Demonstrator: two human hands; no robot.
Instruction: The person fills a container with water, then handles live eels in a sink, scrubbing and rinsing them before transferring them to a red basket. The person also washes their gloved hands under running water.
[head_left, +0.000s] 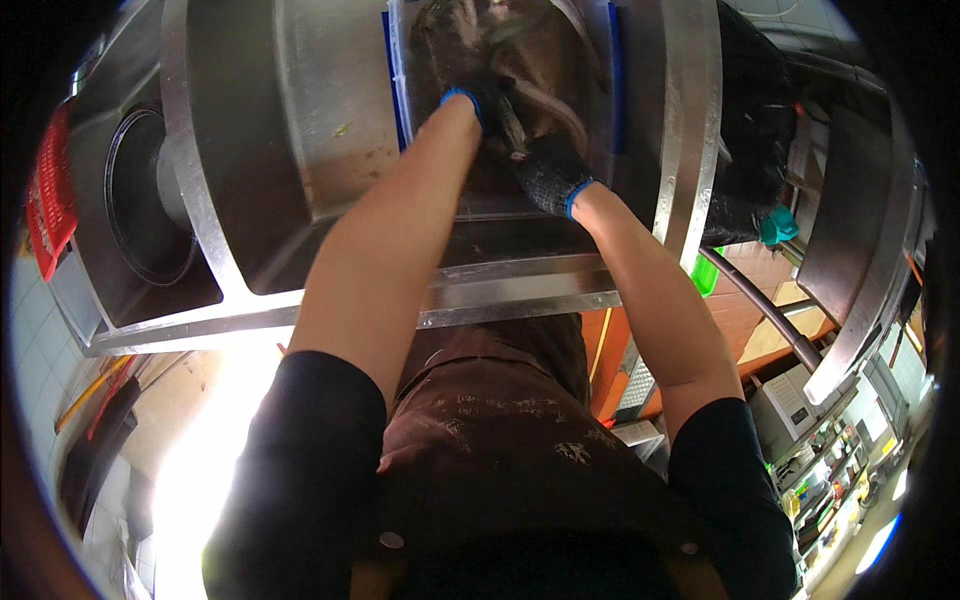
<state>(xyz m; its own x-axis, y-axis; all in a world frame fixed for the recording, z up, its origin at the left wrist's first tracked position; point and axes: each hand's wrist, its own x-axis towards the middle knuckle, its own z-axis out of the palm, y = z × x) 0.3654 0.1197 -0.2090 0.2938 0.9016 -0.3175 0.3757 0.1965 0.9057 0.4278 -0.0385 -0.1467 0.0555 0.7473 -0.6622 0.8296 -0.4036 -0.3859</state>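
Note:
Both my hands wear dark knit gloves with blue cuffs and reach into a basin (399, 82) with a pale rim and blue sides, set in a stainless steel sink. My left hand (491, 105) is low in the basin, its fingers lost in shadow. Close beside it, my right hand (551, 169) has its fingers curled and partly hidden. Between the gloves shows a slim pale piece (512, 124); which hand grips it, I cannot tell. A long, pale, curved eel-like thing (559, 109) arcs just above my right hand. The basin's contents look dark and wet.
The steel sink's front edge (517, 289) runs between the basin and my apron (495, 420). At left is a round dark vessel (139, 199), with a red plastic basket (52, 199) beyond it. A black plastic bag (754, 135) hangs right of the sink.

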